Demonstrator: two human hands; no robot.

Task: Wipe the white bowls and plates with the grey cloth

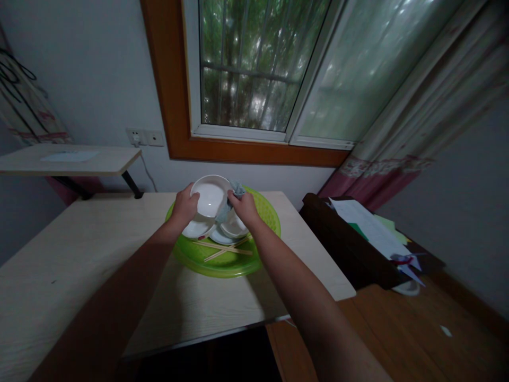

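Observation:
A white bowl (210, 195) is tilted towards me above a round green tray (222, 269). My left hand (186, 206) grips its left rim, thumb on the near side. At its right rim, my right hand (243, 206) is closed on a grey-blue cloth (225, 211), which hangs against the bowl. Beneath, the tray holds a white dish (198, 228), a smaller white bowl (234, 227) and a pale plate (221, 236) partly under that bowl. Several wooden chopsticks (225, 248) lie crossed in front of the dishes.
The tray rests on a pale wooden table (159, 297). A raised shelf (71, 159) stands at the table's left. Beyond the table is a window (262, 69) with an orange-brown frame. To the right, papers (369, 228) lie on a dark piece of furniture (338, 239).

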